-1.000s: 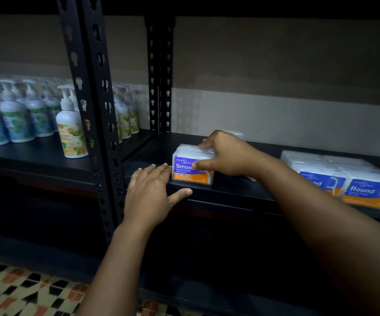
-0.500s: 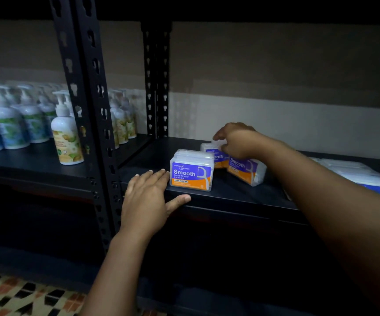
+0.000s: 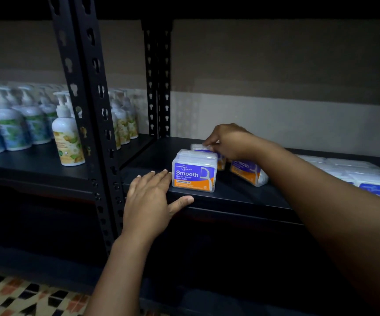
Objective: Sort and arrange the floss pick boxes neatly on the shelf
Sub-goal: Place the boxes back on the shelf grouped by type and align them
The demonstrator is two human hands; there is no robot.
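Observation:
A clear "Smooth" floss pick box [image 3: 194, 172] with a purple and orange label stands upright at the front edge of the black shelf [image 3: 230, 201]. My left hand [image 3: 151, 199] rests flat on the shelf edge just left of it, fingers straight, fingertips near the box. Behind that box sits a second Smooth box [image 3: 199, 147], and my right hand [image 3: 227, 140] grips its top with curled fingers. A third Smooth box [image 3: 249, 172] lies askew to the right, partly hidden by my right wrist. A row of "Round" boxes [image 3: 366, 176] lies at far right.
Pump bottles [image 3: 67, 137] fill the neighbouring shelf bay on the left. Black perforated uprights [image 3: 88, 110] divide the two bays. A wall closes the back of the shelf. Patterned floor tiles [image 3: 13, 297] show below at bottom left.
My right hand left the front box and reached back to the second box, now gripping its top. The front box stays put. My left hand has barely moved.

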